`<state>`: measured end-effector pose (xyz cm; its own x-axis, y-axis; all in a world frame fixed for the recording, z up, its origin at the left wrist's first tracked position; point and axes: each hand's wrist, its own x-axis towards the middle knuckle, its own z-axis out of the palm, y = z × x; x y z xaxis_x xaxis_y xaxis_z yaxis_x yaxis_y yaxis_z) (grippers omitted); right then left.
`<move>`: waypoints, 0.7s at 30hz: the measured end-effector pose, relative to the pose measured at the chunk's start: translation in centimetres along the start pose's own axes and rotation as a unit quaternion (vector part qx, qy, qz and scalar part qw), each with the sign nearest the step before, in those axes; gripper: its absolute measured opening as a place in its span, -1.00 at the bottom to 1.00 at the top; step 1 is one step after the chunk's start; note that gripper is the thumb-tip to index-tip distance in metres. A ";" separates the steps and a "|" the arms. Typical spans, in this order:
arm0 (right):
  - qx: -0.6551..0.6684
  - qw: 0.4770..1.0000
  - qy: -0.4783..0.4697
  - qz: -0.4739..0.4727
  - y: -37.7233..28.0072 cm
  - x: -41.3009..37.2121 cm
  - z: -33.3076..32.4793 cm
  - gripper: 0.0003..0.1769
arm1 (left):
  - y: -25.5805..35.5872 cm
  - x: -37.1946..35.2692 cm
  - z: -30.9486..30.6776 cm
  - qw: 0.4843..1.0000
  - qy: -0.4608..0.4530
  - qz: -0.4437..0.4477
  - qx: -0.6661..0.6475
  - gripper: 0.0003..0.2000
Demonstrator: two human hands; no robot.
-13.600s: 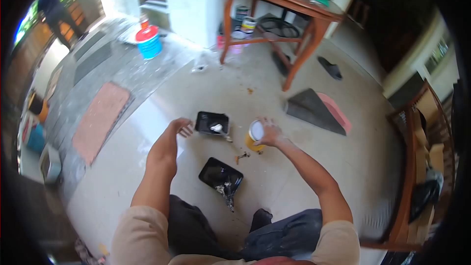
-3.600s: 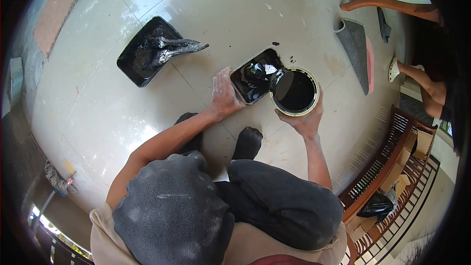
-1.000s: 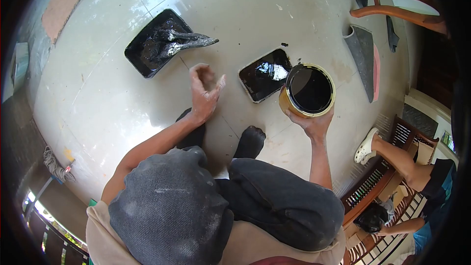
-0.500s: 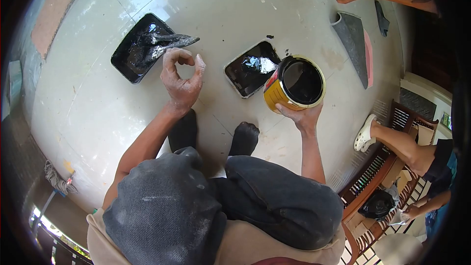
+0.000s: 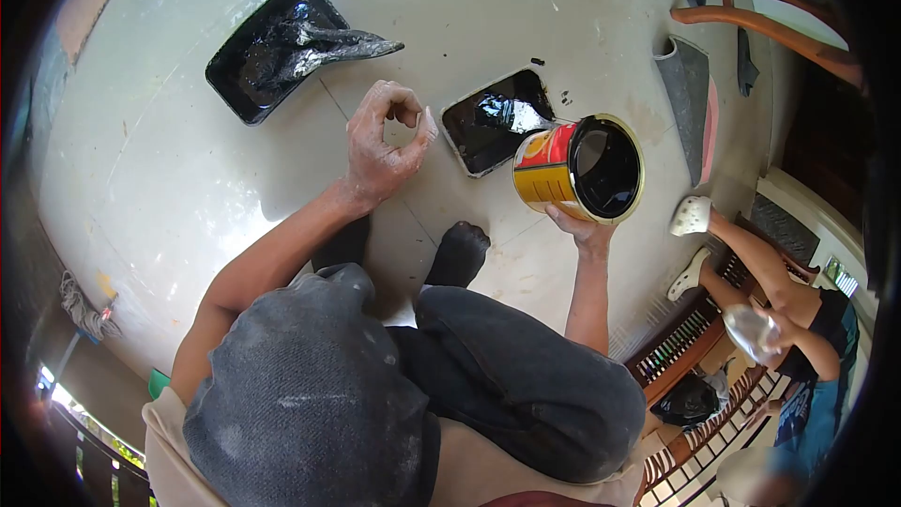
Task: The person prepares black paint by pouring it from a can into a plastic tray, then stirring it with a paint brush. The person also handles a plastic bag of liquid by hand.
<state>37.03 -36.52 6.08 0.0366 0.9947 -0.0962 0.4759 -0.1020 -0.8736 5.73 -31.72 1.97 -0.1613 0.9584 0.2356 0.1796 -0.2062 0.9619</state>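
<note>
My right hand grips a yellow and red paint can by its underside. Its open mouth is tipped toward the right, with glossy black liquid inside. Left of the can, a shallow tray with black liquid lies on the floor. My left hand hovers near that tray, dusty and empty, its fingers curled and a gap showing between thumb and fingertips. Farther left sits a larger black tray. A crumpled, black-coated piece rests in it, its pointed end sticking out over the rim.
Pale floor tiles carry dark specks. A wooden chair leg and a folded grey mat are at upper right. Another person sits on a slatted wooden bench at right, holding something clear and shiny.
The paint can has tilted and turned, showing more of its red label. My left hand has moved right, toward the smaller tray. The other person has raised a clear, shiny thing.
</note>
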 end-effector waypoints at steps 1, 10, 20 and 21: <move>-0.019 1.000 -0.006 -0.009 0.2 0.0 -0.2 -0.02 | 0.0 0.0 -0.1 1.000 -0.002 -0.016 -0.007 -0.77; -0.025 0.999 -0.021 -0.038 0.3 0.2 0.2 -0.12 | 2.0 3.2 -2.2 0.771 0.054 -0.515 -0.370 -0.50; -0.043 0.999 -0.021 -0.014 3.5 -0.4 -0.8 -0.13 | -0.2 5.1 -2.4 0.765 0.090 -0.488 -0.411 -0.60; -0.018 1.000 -0.011 0.001 3.8 -0.5 -0.7 -0.13 | -0.2 5.0 -2.5 0.768 0.090 -0.488 -0.406 -0.61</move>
<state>39.46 -37.43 3.16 0.0178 0.9940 -0.1080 0.5079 -0.1020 -0.8554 2.46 -27.41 3.25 0.0213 0.7072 -0.7067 -0.7639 0.4675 0.4448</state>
